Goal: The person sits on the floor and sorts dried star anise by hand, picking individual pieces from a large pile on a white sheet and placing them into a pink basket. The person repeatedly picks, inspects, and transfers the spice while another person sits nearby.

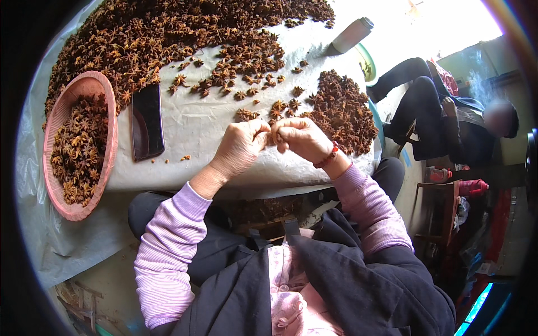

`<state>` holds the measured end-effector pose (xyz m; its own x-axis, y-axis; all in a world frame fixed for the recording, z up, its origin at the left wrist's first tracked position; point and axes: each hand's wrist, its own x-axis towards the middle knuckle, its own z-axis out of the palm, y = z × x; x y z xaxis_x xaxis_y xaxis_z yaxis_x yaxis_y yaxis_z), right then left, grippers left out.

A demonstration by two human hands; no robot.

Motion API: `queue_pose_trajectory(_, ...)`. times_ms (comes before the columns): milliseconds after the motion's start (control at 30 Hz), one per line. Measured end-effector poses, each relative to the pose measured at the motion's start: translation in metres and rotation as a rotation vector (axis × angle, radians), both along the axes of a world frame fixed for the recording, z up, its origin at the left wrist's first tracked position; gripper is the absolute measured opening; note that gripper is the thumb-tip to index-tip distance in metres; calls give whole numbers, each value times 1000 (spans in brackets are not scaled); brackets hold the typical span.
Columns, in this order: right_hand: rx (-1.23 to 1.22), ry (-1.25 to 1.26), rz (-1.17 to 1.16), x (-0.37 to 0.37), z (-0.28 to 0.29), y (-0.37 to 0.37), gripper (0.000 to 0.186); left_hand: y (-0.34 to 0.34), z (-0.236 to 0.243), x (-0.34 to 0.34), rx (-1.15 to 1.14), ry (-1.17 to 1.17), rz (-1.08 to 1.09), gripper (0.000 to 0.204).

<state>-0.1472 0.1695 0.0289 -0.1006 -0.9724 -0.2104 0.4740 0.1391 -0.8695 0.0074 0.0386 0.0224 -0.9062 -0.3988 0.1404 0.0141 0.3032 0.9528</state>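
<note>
My left hand (240, 144) and my right hand (304, 138) meet fingertip to fingertip over the near edge of the table. Both are closed in a pinch around a small brown star anise (273, 135), mostly hidden by the fingers. A red bead bracelet (327, 156) circles my right wrist. Just beyond the fingers lie a few loose star anise (278, 108). To the right of my right hand is a dark, dense pile of star anise (343, 112). A much larger heap of star anise (151, 39) spreads over the far left of the table.
A pink oval basket (112, 120) of star anise sits at the left, beside a dark phone (148, 123) lying on the plastic-covered table (193, 123). A grey cylindrical container (353, 35) stands at the far right near a green-rimmed bowl (367, 64). Another person (448, 117) sits at the right.
</note>
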Motion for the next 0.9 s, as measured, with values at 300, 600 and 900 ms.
queue_pose_trajectory(300, 207, 719, -205, -15, 14, -22, 25, 1, -11, 0, -397, -7, 203, 5)
queue_pose_trajectory(600, 349, 1521, -257, -107, -30, -28, 24, 45, -10, 16, -9, -106, -698, 30)
queue_pose_trajectory(900, 308, 1650, -157, -81, -16, -28, 16, 27, -11, 5, 70, -118, -412, 22)
